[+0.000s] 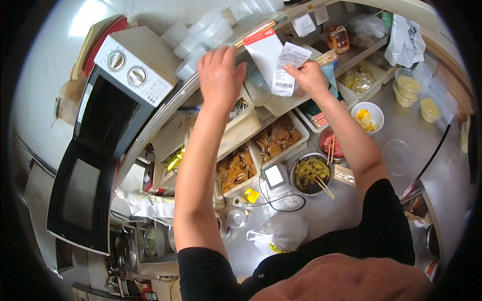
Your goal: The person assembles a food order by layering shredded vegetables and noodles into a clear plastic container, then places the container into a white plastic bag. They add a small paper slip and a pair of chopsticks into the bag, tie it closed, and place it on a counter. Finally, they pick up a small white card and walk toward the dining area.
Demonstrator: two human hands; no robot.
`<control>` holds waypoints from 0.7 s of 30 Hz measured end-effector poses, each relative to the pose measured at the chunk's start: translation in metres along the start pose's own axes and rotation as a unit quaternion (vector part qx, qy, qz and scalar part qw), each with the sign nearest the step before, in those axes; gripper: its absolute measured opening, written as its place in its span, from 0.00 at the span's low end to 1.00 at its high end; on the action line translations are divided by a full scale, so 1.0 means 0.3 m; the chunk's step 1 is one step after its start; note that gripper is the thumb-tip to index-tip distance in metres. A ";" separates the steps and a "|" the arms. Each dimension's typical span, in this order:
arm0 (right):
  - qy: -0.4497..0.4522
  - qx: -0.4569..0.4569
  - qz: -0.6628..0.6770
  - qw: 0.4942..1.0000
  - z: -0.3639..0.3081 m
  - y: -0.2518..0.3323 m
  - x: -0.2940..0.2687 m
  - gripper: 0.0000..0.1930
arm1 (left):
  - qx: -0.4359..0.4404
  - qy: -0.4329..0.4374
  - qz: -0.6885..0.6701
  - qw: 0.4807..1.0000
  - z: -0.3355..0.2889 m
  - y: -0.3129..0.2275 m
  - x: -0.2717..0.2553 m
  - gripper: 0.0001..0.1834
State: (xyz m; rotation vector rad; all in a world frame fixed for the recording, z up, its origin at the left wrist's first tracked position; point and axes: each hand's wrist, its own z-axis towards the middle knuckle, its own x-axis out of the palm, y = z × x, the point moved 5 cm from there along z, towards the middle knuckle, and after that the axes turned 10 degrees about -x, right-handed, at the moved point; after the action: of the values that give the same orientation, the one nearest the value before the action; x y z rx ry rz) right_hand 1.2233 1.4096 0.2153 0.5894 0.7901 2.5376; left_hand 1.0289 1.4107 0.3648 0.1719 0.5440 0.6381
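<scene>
My grey metal counter [326, 213] spreads right of the boxy white-and-black microwave [108, 108]. Also rightward: a red-topped white box [259, 48]; my left hand [219, 78], thumb apart from fingers; my right hand [310, 78], fingers clamped on the white paper slip [283, 83] overlapping the box.

Steel counter [401, 125]: bare room for a hand between the white bowl [380, 120] and the stacked cups [406, 88]
Transparent lid [396, 157]: lies flat near that bowl, low enough to pass over
Metal bowl [331, 175]: chopsticks [325, 188] jut past its rim
Black cable [304, 202]: loops across the steel beside the plastic bag [286, 231]
Microwave door [78, 193]: stands open at far left, in the way
Left hand [219, 75]: plastic tubs [211, 27] crowd just beyond it
</scene>
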 end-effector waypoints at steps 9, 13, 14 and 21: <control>0.009 -0.028 0.034 0.999 0.015 -0.003 0.001 0.12 | 0.184 0.052 0.258 0.947 0.155 -0.115 0.287 0.13; 0.029 -0.008 0.021 0.999 0.006 0.013 -0.006 0.12 | 0.193 0.048 0.265 0.944 0.155 -0.110 0.289 0.11; 0.032 0.015 0.015 0.999 -0.002 0.015 -0.010 0.13 | 0.168 0.041 0.232 0.957 0.153 -0.107 0.271 0.11; 0.100 0.136 0.063 0.984 -0.250 0.112 -0.063 0.23 | 0.052 -0.038 -0.028 0.998 -0.058 -0.152 0.076 0.10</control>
State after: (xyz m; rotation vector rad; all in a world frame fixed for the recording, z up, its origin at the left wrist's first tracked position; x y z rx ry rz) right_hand 1.1922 1.3427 0.1745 0.4871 1.2217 2.6537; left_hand 1.0587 1.3881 0.3260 0.2767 0.5080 0.5477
